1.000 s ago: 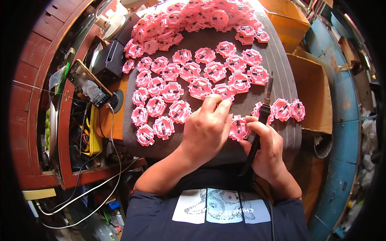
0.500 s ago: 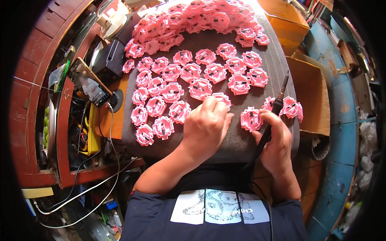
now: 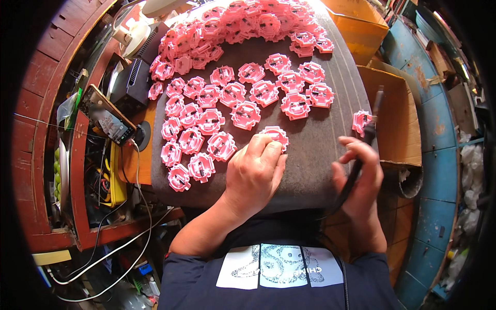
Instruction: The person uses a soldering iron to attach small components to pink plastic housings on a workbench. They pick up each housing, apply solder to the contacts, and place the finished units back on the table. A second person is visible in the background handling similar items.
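My left hand [image 3: 257, 168] is closed in a pinch on the near edge of a pink plastic part [image 3: 276, 135], which rests on the dark work surface. My right hand [image 3: 360, 178] holds a soldering iron [image 3: 369, 135] in a loose grip, with its thumb and forefinger apart and its tip pointing up and away; hand and iron are smeared by motion. Another pink part [image 3: 360, 122] sits by the right edge of the surface, beside the iron. Several more pink parts [image 3: 246, 114] with dark pieces inside them are spread in loose rows ahead and to the left of my left hand.
A large heap of pink parts [image 3: 232, 23] fills the far end of the dark work surface [image 3: 310, 181]. Cardboard boxes [image 3: 395, 124] stand against its right side. To the left are a phone [image 3: 107, 121] on a stand, a black box-shaped device [image 3: 132, 85] and loose white cables [image 3: 111, 248].
My right hand has moved right with the soldering iron. The pink parts that lay near its fingers no longer show there, except one at the edge. The whole view has shifted slightly.
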A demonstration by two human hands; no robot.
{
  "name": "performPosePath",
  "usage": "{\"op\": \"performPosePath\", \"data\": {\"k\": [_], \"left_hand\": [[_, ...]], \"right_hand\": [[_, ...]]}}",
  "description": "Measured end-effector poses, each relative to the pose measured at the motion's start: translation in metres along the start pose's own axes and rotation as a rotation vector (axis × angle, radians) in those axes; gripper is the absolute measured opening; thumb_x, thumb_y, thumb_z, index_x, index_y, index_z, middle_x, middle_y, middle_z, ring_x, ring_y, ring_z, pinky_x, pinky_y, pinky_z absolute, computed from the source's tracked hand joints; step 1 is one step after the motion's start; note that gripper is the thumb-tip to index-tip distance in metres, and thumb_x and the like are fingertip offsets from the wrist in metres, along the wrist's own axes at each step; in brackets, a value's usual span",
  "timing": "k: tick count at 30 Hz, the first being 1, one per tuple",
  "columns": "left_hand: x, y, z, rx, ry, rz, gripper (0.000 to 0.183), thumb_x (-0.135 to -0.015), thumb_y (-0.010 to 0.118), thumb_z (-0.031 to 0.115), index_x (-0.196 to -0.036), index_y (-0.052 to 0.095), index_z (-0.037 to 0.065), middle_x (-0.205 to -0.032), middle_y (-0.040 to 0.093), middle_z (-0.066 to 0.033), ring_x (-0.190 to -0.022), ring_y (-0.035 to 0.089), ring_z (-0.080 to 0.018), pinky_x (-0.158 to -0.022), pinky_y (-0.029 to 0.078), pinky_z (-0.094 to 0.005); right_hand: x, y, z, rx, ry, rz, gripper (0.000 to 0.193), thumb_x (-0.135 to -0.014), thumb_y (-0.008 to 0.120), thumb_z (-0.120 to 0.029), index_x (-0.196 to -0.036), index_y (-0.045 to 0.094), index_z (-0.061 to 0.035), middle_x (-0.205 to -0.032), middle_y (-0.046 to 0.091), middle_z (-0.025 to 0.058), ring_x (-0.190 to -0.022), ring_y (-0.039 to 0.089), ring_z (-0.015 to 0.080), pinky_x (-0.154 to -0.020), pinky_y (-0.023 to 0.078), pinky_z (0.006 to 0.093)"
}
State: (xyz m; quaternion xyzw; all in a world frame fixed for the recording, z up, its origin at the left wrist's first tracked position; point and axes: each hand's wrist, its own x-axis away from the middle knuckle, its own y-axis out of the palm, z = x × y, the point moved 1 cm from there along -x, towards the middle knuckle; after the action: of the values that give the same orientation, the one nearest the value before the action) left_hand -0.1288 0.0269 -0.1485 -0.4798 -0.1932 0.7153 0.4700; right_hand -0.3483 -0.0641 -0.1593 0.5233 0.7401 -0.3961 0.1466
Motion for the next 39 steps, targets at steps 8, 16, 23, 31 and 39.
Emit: {"op": "performPosePath", "data": {"k": [8, 16, 23, 31, 39], "left_hand": [[0.007, -0.006, 0.013, 0.251, 0.037, -0.101, 0.024, -0.087, 0.079, 0.0, -0.108, 0.068, 0.003, -0.107, 0.065, -0.0162, -0.093, 0.07, -0.0367, -0.078, 0.058, -0.0438], [0.007, -0.003, 0.017, 0.236, 0.071, -0.141, 0.023, -0.089, 0.077, 0.001, -0.109, 0.065, 0.003, -0.109, 0.066, -0.0149, -0.096, 0.069, -0.0373, -0.081, 0.057, -0.0456], [0.008, -0.006, 0.017, 0.225, 0.105, -0.125, 0.025, -0.088, 0.076, -0.002, -0.11, 0.066, 0.003, -0.112, 0.066, -0.0147, -0.097, 0.069, -0.0371, -0.081, 0.057, -0.0452], [0.011, -0.011, 0.016, 0.327, 0.01, -0.12, 0.033, -0.083, 0.073, -0.011, -0.114, 0.068, 0.001, -0.117, 0.063, -0.0176, -0.097, 0.07, -0.0335, -0.082, 0.059, -0.0424], [0.013, -0.003, 0.011, 0.247, 0.056, -0.089, 0.031, -0.083, 0.076, -0.003, -0.113, 0.068, 0.0, -0.111, 0.065, -0.0164, -0.099, 0.068, -0.0368, -0.085, 0.058, -0.0454]], "right_hand": [[-0.001, 0.024, -0.023, 0.083, -0.105, -0.215, 0.05, -0.081, 0.077, 0.008, -0.125, 0.057, -0.005, -0.103, 0.068, 0.0169, -0.076, 0.065, 0.031, -0.066, 0.053, 0.0414], [0.004, 0.035, -0.021, -0.028, -0.147, -0.092, 0.048, -0.081, 0.073, 0.009, -0.125, 0.059, -0.0039, -0.085, 0.063, 0.0151, -0.066, 0.057, 0.0341, -0.056, 0.045, 0.0436], [0.003, 0.028, -0.022, -0.027, -0.161, -0.168, 0.046, -0.081, 0.07, 0.012, -0.122, 0.056, -0.0032, -0.085, 0.066, 0.0112, -0.068, 0.062, 0.0247, -0.062, 0.049, 0.0351], [0.002, 0.03, -0.025, -0.048, -0.143, -0.18, 0.049, -0.081, 0.07, 0.013, -0.124, 0.054, -0.0026, -0.087, 0.066, 0.011, -0.067, 0.061, 0.0249, -0.063, 0.05, 0.0367], [0.002, 0.037, -0.025, 0.015, -0.207, -0.225, 0.053, -0.081, 0.074, 0.01, -0.13, 0.056, -0.0042, -0.097, 0.067, 0.0157, -0.072, 0.063, 0.0313, -0.063, 0.052, 0.0424]]}}
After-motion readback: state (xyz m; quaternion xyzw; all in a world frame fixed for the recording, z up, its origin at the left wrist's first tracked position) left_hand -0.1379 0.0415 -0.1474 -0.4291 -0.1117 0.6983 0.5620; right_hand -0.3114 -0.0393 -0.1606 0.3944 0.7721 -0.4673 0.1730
